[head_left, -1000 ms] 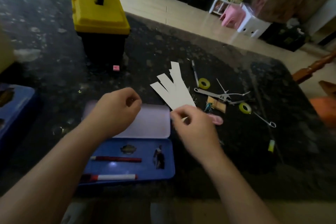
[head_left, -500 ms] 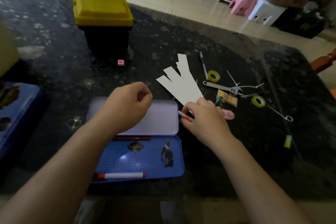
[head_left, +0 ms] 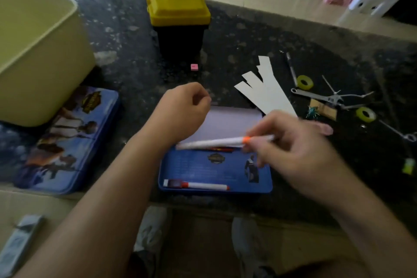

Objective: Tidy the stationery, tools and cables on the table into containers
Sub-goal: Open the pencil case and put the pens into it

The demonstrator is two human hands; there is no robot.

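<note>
The main risk is a drop short of the target. The right hand (head_left: pixel 300 149) holds the white marker (head_left: pixel 216 143) only at its right end, fingers (head_left: pixel 255 142) pinched near the orange band, so most of the barrel sticks out to the left unsupported. It hangs above the seam between the blue tray (head_left: pixel 191 169) of the open pencil tin and its pale lid (head_left: pixel 232 122). Released there, it could land on the lid or the hinge line and roll off onto the bench (head_left: pixel 248 40) instead of settling in the tray. A round barrel will probably also roll inside the shallow tray and knock the red-and-white marker (head_left: pixel 203 186) lying along its near edge. A dark red pen (head_left: pixel 221 149) lies at the far edge, right under the held marker, and could be struck too. The left hand (head_left: pixel 182 110) hovers over the left part of the lid with its fingers curled in; nothing shows in them, and it does not seem to steady the tin, so a nudge could shift it.

The marker is slim, straight and white, with a narrow orange ring near the gripped end. It is blurred, so any print on it cannot be read. It lies nearly level, its left tip a little lower.

To the right, paper strips (head_left: pixel 268 92), tape rolls (head_left: pixel 304 82) and a wrench (head_left: pixel 316 96) are not yet put away.
</note>
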